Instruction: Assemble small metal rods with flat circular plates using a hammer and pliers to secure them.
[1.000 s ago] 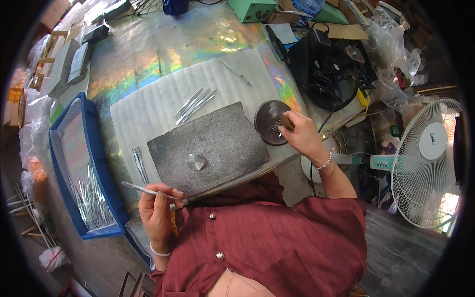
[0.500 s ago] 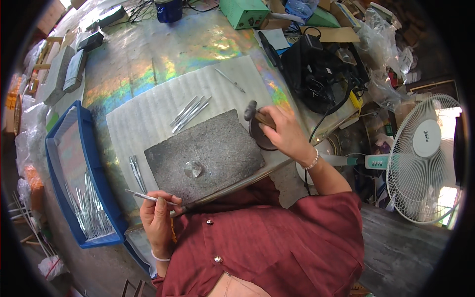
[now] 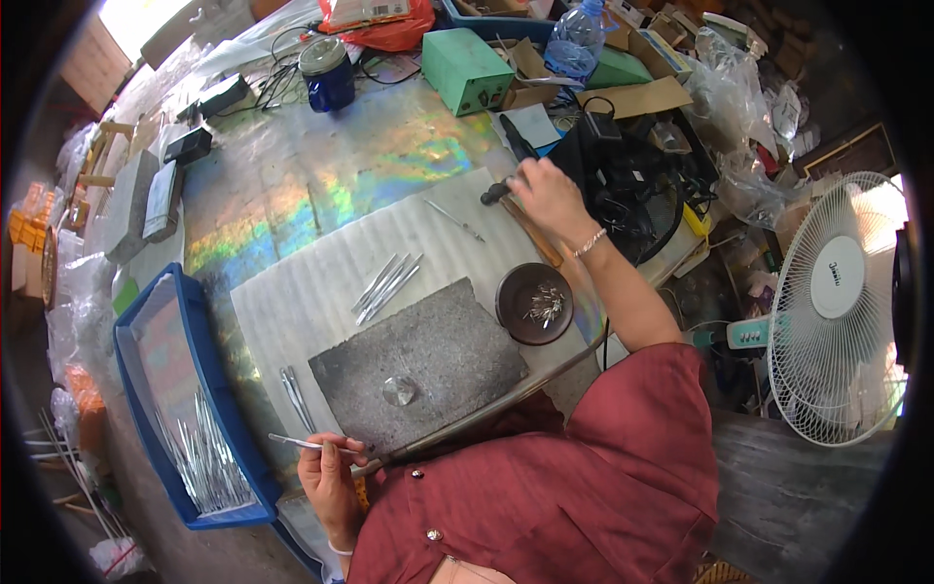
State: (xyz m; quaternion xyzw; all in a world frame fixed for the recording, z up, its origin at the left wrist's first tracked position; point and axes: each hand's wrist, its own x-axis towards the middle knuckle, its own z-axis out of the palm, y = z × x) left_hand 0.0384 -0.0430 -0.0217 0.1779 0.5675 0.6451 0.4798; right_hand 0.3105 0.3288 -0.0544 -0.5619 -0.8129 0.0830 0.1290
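Observation:
My left hand (image 3: 331, 484) is closed around a slim silver metal rod (image 3: 292, 442), held nearly level by the near left corner of a dark grey slab (image 3: 438, 355). On the slab rests a small round clear or silvery disc (image 3: 398, 390). My right hand (image 3: 551, 198) is out at the far right of the white foam sheet (image 3: 321, 282), its fingers loosely bent beside the head of a hammer (image 3: 528, 230). The hammer lies down with its wooden handle uncovered. Nearer me, a dark round bowl (image 3: 511, 319) holds small metal pieces.
Several silver rods (image 3: 386, 285) lie beyond the slab, others (image 3: 296, 397) left of it, a lone one (image 3: 454, 220) farther off. A blue tray (image 3: 199, 341) of rods stands left. Black bag and cables (image 3: 623, 175) crowd the right, near a fan (image 3: 837, 302).
My right hand has carried the hammer away from me and set it down beyond the bowl, uncovering the bowl's contents. The left hand keeps the rod. The whole view has shifted slightly.

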